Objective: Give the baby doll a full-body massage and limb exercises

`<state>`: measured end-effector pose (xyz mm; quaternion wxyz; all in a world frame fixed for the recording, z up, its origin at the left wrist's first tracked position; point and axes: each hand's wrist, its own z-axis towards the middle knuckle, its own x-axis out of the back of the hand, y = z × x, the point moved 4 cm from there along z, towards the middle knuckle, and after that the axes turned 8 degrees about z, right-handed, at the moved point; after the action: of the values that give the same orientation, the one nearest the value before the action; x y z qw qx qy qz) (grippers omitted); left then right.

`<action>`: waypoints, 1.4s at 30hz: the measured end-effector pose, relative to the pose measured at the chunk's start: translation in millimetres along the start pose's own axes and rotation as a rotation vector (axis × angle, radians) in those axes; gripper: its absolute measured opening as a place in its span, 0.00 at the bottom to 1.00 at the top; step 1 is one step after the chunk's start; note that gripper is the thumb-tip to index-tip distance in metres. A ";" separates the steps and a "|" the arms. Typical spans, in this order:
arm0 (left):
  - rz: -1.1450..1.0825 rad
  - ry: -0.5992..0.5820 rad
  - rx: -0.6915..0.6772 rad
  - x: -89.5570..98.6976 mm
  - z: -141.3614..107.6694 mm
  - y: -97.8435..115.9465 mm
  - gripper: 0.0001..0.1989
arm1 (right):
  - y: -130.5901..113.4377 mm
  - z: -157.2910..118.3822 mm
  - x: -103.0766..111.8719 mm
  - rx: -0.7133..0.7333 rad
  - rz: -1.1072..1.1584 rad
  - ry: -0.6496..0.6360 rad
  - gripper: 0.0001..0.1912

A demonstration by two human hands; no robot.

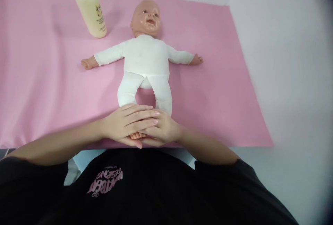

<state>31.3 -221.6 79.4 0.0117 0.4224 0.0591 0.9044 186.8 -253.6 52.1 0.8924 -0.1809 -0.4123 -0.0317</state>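
Observation:
A baby doll (146, 57) in a white cloth body lies on its back, head away from me and arms spread. At the near end of its legs, my left hand (131, 122) and my right hand (163, 126) are closed together round its feet. The left fingers lie across the right hand and hide part of its fingers. Small toes (137, 135) show between my hands, while the rest of the feet is covered. A bottle of pale yellow liquid (91, 11) stands beyond the doll's outstretched arm on the left.
The pink mat (213, 79) under the doll has soft folds on its left side. Its near edge runs just in front of my body, below my wrists. A white surface (283, 62) extends past the mat's right edge.

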 end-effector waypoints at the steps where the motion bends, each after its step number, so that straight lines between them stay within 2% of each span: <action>1: 0.000 -0.001 -0.006 0.2 0.1 0.7 0.36 | 0.2 -0.9 -0.2 0.005 0.004 -0.003 0.14; 10: -0.040 0.010 -0.037 0.2 0.1 -3.7 0.41 | -2.8 3.0 5.9 -0.007 -0.029 -0.027 0.16; 12: -0.020 0.003 -0.030 -1.5 -1.9 -4.5 0.40 | -4.6 4.1 9.2 0.008 -0.075 0.028 0.17; 17: 0.103 -0.008 0.011 -4.4 -4.6 -3.4 0.30 | -8.8 11.8 17.5 0.019 -0.074 0.202 0.18; 22: 0.208 0.038 -0.019 -1.5 -0.2 0.5 0.34 | -11.6 22.7 25.0 0.023 -0.013 0.309 0.17; 29: 0.173 0.039 -0.002 -0.3 2.7 2.3 0.34 | -11.6 23.9 26.9 0.021 -0.092 0.295 0.19; 38: 0.102 0.067 0.010 0.6 4.1 2.3 0.33 | -12.0 23.3 26.5 0.008 -0.028 0.295 0.17; 42: 0.085 0.048 0.006 1.2 4.0 0.5 0.36 | -12.4 25.0 26.7 0.014 -0.087 0.346 0.18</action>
<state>33.6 -221.6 82.9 -0.0294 0.4026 0.0438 0.9139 183.7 -254.0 90.6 0.9489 -0.1484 -0.2605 -0.0983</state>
